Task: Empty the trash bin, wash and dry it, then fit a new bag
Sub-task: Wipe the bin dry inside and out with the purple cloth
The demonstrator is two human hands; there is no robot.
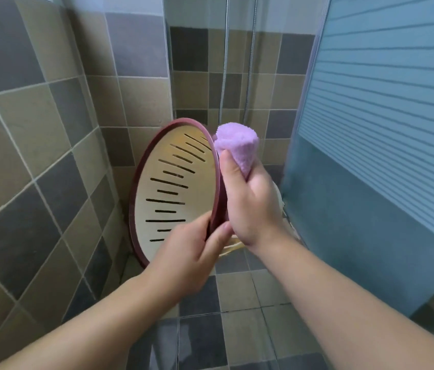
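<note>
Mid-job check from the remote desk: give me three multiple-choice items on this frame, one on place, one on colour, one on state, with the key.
1. Where is the cloth relative to the bin?
A. Inside it
B. By its rim, on the right
C. On the floor

2. What colour is the bin's rim?
A. Dark red
B. Green
C. White

3. What is the left hand doing?
A. Hanging idle
B. Pressing the wall
C. Gripping the bin's rim

Key: B, the right hand holds the purple cloth up beside the rim; A, a dark red band rings the cream slotted wall; C, thumb and fingers pinch the lower rim.

left hand (186, 252) holds bin (173, 188) rim | right hand (250, 198) grips cloth (238, 145)
</note>
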